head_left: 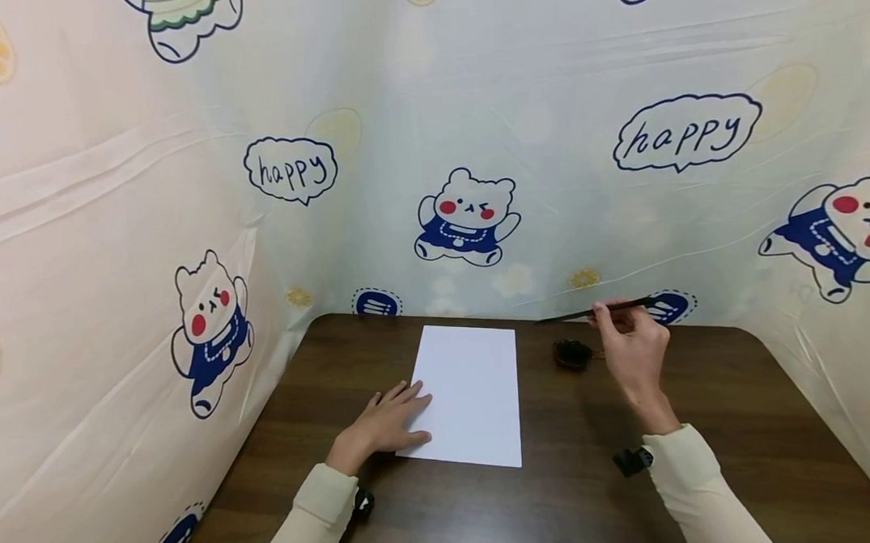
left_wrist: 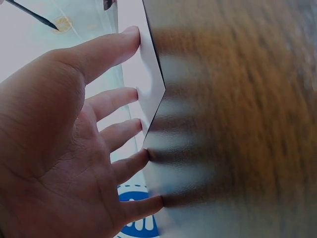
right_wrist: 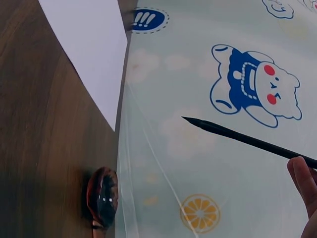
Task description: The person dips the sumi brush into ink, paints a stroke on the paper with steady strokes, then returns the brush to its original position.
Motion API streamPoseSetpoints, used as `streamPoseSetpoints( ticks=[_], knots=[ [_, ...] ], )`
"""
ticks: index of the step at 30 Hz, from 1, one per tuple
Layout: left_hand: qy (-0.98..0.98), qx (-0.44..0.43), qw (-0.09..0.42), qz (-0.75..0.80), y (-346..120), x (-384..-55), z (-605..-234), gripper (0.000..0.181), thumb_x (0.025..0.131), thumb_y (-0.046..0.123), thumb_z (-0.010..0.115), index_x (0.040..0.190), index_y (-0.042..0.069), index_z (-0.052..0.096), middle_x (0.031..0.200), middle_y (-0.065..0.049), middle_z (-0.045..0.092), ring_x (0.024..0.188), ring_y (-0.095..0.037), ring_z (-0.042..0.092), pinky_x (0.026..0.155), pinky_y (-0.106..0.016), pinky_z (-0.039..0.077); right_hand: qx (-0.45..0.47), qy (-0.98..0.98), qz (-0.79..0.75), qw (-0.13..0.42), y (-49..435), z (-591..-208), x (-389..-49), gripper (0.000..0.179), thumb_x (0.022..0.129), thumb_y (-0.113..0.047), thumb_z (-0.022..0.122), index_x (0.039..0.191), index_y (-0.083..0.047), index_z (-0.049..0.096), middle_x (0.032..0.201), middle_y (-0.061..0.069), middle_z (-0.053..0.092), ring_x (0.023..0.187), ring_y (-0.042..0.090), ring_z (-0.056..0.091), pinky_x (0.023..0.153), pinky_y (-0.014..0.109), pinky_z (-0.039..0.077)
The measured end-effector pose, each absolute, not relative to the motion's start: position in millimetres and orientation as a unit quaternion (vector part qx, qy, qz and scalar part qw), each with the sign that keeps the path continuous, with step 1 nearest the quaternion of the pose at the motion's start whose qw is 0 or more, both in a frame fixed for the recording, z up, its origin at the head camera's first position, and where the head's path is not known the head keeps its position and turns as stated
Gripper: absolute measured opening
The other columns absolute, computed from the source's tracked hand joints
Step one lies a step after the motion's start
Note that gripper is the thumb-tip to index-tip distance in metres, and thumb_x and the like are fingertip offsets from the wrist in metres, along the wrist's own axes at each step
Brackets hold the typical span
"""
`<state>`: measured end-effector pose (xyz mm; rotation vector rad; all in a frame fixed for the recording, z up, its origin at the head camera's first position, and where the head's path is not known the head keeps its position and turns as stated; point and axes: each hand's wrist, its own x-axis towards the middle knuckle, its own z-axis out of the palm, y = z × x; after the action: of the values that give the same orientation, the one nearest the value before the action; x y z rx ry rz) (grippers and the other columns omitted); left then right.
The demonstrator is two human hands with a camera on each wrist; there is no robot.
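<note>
A white sheet of paper (head_left: 469, 394) lies on the dark wooden table. My left hand (head_left: 387, 423) rests over its lower left edge with fingers spread; in the left wrist view the thumb and two fingers reach the paper (left_wrist: 141, 64), the other two the table beside it. My right hand (head_left: 634, 349) pinches a slim black writing brush (right_wrist: 237, 136) between thumb and fingers, raised above the table. The brush slants with its pointed tip toward the left. Below it stands a small dark dish (head_left: 571, 354) with a short handle and a glossy black inside.
The wooden table (head_left: 461, 516) has rounded far corners. Patterned cloth (head_left: 555, 188) with bears, lemon slices and "happy" bubbles hangs behind the table and along both sides. A black wrist camera (head_left: 632, 461) sits below my right cuff.
</note>
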<state>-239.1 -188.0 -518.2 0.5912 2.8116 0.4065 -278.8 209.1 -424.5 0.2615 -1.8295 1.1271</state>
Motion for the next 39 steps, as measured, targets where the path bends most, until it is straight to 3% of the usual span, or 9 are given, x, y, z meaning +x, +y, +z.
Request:
streamPoseSetpoints(
  ticks=[3,9,18,28,39],
  knots=[
    [0.962,0.199,0.120,0.140,-187.9,-239.4,-519.3,0.072,0.090,0.054,0.062,0.152,0.025,0.039,0.164,-0.003,0.022,0.152,-0.034,0.016,0.115,-0.070,0.014,0.117,-0.740,0.467,0.469,201.3,-422.4,-279.8,0.007,0.087,-0.005,0.073,0.090,0.001,0.072,0.076,0.015,0.074,0.065,-0.006,0.066,0.061,0.003,0.047],
    [0.962,0.199,0.120,0.142,-187.9,-239.6,-519.1,0.072,0.090,0.054,0.062,0.152,0.025,0.038,0.164,-0.003,0.022,0.152,-0.034,0.015,0.115,-0.069,0.013,0.123,-0.732,0.481,0.466,180.3,-403.8,-266.8,0.006,0.085,0.002,0.072,0.089,0.007,0.070,0.074,0.020,0.073,0.061,0.024,0.071,0.059,0.005,0.048],
    [0.963,0.196,0.118,0.139,-187.4,-239.3,-520.1,0.072,0.090,0.054,0.062,0.152,0.025,0.039,0.164,-0.003,0.023,0.152,-0.034,0.016,0.115,-0.069,0.014,0.129,-0.735,0.483,0.459,165.6,-403.5,-270.3,0.006,0.086,0.002,0.071,0.088,0.008,0.069,0.074,0.021,0.073,0.062,0.034,0.070,0.061,0.006,0.049],
    [0.963,0.197,0.116,0.140,-188.0,-240.3,-523.1,0.073,0.089,0.055,0.062,0.151,0.026,0.039,0.164,-0.003,0.023,0.152,-0.034,0.016,0.115,-0.070,0.014,0.132,-0.745,0.479,0.445,161.4,-425.4,-293.7,0.008,0.090,-0.014,0.071,0.090,-0.007,0.075,0.076,0.009,0.075,0.065,0.013,0.071,0.062,0.005,0.049],
    [0.964,0.193,0.117,0.141,-186.9,-240.6,-522.7,0.072,0.089,0.055,0.063,0.151,0.026,0.039,0.164,-0.003,0.024,0.152,-0.034,0.015,0.115,-0.070,0.013,0.138,-0.745,0.492,0.428,148.2,-425.2,-295.9,0.013,0.091,-0.019,0.071,0.091,-0.006,0.072,0.076,0.006,0.074,0.065,0.000,0.069,0.062,0.008,0.051]
  ],
)
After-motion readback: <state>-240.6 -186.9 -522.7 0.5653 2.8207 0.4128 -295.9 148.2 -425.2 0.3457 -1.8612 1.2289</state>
